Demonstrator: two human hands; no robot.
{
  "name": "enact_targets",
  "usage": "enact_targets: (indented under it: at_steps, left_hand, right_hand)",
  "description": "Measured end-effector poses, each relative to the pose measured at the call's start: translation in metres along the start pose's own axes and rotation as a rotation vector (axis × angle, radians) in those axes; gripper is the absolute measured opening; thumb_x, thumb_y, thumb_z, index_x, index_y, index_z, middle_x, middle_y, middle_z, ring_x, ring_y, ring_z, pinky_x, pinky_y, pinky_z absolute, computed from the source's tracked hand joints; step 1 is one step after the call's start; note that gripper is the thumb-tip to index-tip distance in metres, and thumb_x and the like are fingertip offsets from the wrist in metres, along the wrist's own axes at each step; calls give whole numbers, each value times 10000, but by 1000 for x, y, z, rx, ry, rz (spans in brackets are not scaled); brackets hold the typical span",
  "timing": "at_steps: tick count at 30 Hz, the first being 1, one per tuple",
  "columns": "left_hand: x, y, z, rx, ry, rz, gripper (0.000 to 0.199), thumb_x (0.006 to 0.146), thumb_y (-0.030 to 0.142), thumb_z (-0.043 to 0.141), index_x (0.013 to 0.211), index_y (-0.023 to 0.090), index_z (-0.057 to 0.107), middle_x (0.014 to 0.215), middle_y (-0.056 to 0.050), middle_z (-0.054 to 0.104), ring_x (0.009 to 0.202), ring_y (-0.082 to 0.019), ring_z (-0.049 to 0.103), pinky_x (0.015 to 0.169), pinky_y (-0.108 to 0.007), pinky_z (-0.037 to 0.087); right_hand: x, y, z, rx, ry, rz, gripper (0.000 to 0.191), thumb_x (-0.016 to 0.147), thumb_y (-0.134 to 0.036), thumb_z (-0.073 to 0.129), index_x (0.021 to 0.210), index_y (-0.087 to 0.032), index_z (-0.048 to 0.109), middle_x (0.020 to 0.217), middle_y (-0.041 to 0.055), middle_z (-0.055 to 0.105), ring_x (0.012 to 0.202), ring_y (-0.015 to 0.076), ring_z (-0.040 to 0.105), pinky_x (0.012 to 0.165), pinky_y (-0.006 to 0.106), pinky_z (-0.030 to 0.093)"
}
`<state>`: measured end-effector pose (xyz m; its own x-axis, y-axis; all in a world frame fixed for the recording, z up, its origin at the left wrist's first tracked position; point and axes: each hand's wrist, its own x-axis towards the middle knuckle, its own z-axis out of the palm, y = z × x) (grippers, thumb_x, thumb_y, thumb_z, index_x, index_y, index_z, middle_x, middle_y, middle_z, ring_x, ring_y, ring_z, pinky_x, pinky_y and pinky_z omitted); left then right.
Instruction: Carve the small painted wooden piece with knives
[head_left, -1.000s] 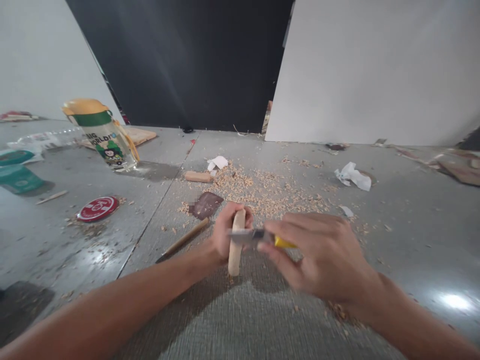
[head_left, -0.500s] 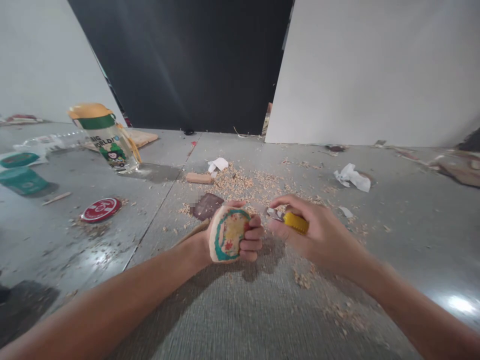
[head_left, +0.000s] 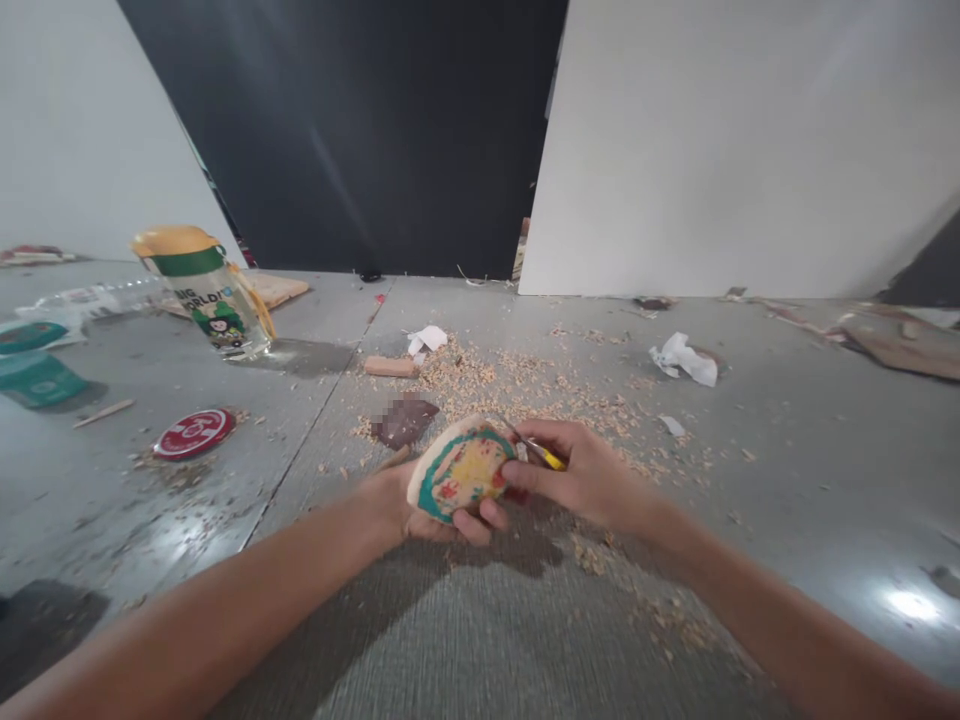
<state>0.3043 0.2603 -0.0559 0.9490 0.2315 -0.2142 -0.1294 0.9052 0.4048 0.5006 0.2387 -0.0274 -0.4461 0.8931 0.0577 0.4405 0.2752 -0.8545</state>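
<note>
- Left hand [head_left: 429, 527]: fingers curled under the painted piece [head_left: 466, 475], cradling it above the floor.
- Painted piece: colours already on its face; pale rim bare.
- Shavings [head_left: 476, 378] lie beyond, so much cutting seems done; what remains doesn't show.
- Right hand [head_left: 581, 472]: fingers closed round the yellow-handled knife [head_left: 554, 460], thumb at the piece's edge.

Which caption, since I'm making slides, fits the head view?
Left hand holding a painted piece, right hand a yellow-handled knife, amid scattered pale shavings.
</note>
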Motion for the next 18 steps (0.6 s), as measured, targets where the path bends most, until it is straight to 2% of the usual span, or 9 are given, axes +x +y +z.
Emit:
enact_targets:
  at_steps: [2, 4, 6, 8, 11, 13, 15, 18]
  left_hand:
    - [-5, 5, 2, 46, 6, 61, 294, 815, 359, 622, 1025, 155, 615, 818, -75, 616, 645, -139, 548, 431, -168, 303]
    - [-10, 13, 7, 120, 31, 138, 378, 816, 431, 608, 1064, 145, 607, 873, -98, 640, 746, -192, 621, 486, -200, 402]
    - [-15, 24, 15, 220, 90, 219, 472, 813, 513, 580, 1098, 137, 589, 935, -120, 654, 849, -253, 661, 585, -268, 495]
    - [-18, 34, 23, 353, 187, 332, 547, 797, 563, 579, 1145, 142, 560, 983, -129, 656, 891, -280, 675, 658, -323, 530]
    - [-20, 39, 35, 691, 427, 563, 465, 758, 453, 691, 1091, 157, 558, 927, -79, 651, 711, -175, 655, 598, -267, 496]
    - [-22, 39, 41, 941, 571, 662, 346, 741, 372, 729, 951, 143, 577, 781, -25, 612, 546, -92, 549, 498, -218, 417]
    - [-26, 39, 46, 1130, 637, 675, 262, 756, 349, 714, 837, 140, 578, 655, 14, 548, 478, -63, 446, 446, -209, 339]
    - [-37, 45, 52, 1310, 668, 639, 200, 790, 331, 678, 769, 150, 595, 621, 16, 540, 515, -72, 436, 468, -211, 314]
  right_hand:
    - [-1, -2, 1, 70, -18, -27, 250, 842, -436, 656, 802, -191, 634, 696, -12, 554, 623, 115, 496, 551, 243, 398]
    - [0, -2, 3, 187, 23, -8, 265, 846, -456, 649, 873, -194, 621, 682, -21, 547, 564, 99, 471, 495, 232, 377]
    - [2, -1, 6, 326, 134, 55, 302, 851, -495, 633, 904, -207, 558, 595, -59, 488, 464, 79, 401, 417, 217, 321]
    - [4, 1, 9, 447, 247, 105, 340, 851, -530, 621, 882, -225, 474, 512, -99, 411, 402, 70, 340, 375, 203, 281]
    - [6, 4, 14, 506, 315, 98, 387, 844, -562, 620, 851, -234, 415, 486, -114, 389, 391, 66, 339, 378, 194, 313]
    - [4, 7, 19, 490, 312, 84, 400, 835, -569, 630, 848, -229, 419, 509, -111, 394, 400, 60, 351, 391, 192, 337]
    - [0, 9, 24, 480, 301, 89, 408, 835, -586, 620, 849, -223, 433, 525, -104, 398, 407, 58, 369, 395, 190, 337]
    - [-7, 14, 32, 505, 301, 110, 452, 828, -649, 574, 852, -211, 467, 515, -100, 378, 396, 56, 342, 378, 190, 290]
